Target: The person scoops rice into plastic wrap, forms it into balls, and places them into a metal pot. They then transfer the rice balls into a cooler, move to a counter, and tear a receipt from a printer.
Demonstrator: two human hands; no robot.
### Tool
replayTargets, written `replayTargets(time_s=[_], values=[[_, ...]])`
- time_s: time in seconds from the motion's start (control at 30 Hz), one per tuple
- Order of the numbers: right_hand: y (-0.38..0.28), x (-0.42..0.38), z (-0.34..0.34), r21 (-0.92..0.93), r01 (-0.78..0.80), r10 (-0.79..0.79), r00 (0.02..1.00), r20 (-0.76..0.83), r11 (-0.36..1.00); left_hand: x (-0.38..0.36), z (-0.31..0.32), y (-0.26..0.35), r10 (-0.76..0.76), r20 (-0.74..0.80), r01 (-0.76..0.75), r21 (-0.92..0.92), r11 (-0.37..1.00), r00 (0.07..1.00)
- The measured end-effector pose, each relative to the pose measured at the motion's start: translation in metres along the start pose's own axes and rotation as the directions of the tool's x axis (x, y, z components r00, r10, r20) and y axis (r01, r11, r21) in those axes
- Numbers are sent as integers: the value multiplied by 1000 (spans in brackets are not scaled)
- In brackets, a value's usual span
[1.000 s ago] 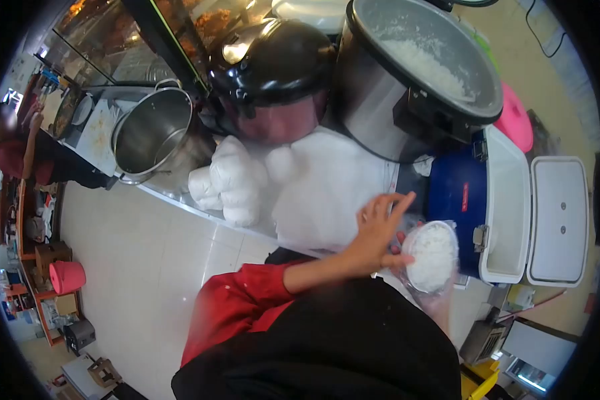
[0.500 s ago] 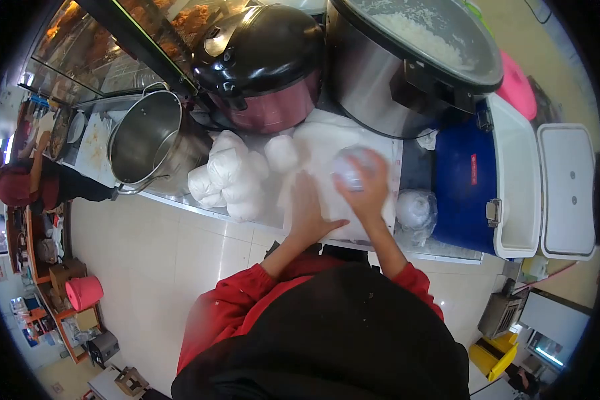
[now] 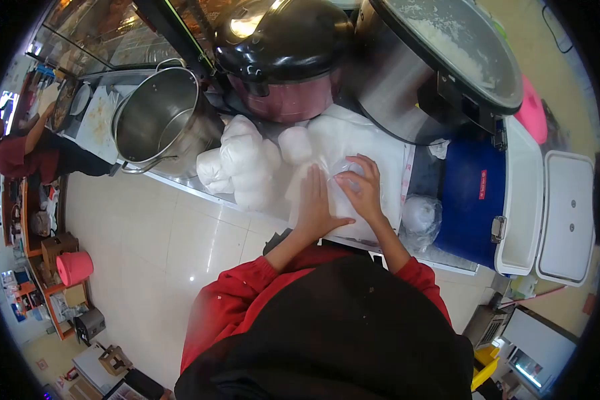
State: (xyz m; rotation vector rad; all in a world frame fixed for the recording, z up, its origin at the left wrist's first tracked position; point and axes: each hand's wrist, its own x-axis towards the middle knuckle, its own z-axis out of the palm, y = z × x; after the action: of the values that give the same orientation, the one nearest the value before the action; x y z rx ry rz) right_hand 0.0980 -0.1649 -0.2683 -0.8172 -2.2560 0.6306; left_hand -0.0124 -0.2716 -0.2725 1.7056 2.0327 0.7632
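Observation:
My left hand (image 3: pixel 315 208) lies flat on white wrapping paper (image 3: pixel 379 143), its fingers stretched out and the thumb apart. Close to its right, my right hand (image 3: pixel 363 189) curls its fingers round a small, clear, rounded plastic container (image 3: pixel 342 171), which rests on the paper. Part of that container is hidden by the fingers, so its exact kind is hard to make out. A pile of white wrapped bundles (image 3: pixel 247 163) sits left of my left hand, and one single bundle (image 3: pixel 295 145) stands just beyond its fingertips.
Behind the paper stand a closed rice cooker (image 3: pixel 283 67) and a large open cooker (image 3: pixel 407 73) with white rice. A steel pot (image 3: pixel 157 120) is at left, a blue cooler (image 3: pixel 470 193) at right beside a bagged round item (image 3: pixel 420 215). Another person (image 3: pixel 30 150) works far left.
My right hand has moved slightly left and down with the clear container, closer to my left hand. The left hand stays flat on the paper. The camera view has shifted a little.

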Motion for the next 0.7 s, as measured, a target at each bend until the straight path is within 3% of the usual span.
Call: replayTargets(time_s=[0.07,0.1,0.17,0.2,0.3,0.4,0.43,0.47,0.5,0.57,0.63,0.67,0.7], values=[[11,-1,-8,169,-66,65,998,12,983,0,1,-1,1,-13,-1,-1,1000,1000],[13,-1,-15,379,-169,169,985,32,910,0,2,-1,2,-15,-2,7,1000,1000],[15,2,-30,722,-329,354,927,123,609,-1,3,-1,14,-17,-14,25,1000,1000],[15,4,-34,731,-301,388,920,54,612,-2,2,-2,39,-37,-39,-5,999,999],[14,10,-54,920,-288,707,707,15,268,-6,-8,4,36,2,-36,192,981,999],[32,7,-83,915,-199,770,618,-160,350,-10,-24,14,86,-14,-80,238,968,996],[44,6,-94,679,-305,658,669,-346,668,-10,-29,16,109,-4,-104,266,958,994],[57,5,-105,327,-367,487,738,-468,871,-11,-33,18,132,10,-129,292,948,991],[62,2,-112,-81,-375,287,815,-504,923,-13,-36,20,155,24,-155,316,936,988],[24,13,-114,-409,-428,174,831,-528,805,-13,-39,21,186,-33,-169,296,940,982],[-16,15,-110,-438,-336,128,889,-439,834,-11,-42,23,199,-79,-177,227,958,977],[-31,6,-107,-293,-230,119,929,-351,928,-9,-44,25,196,-94,-179,167,970,976],[-39,-5,-100,-243,-189,154,975,-158,951,-8,-46,27,192,-108,-181,107,978,975]])
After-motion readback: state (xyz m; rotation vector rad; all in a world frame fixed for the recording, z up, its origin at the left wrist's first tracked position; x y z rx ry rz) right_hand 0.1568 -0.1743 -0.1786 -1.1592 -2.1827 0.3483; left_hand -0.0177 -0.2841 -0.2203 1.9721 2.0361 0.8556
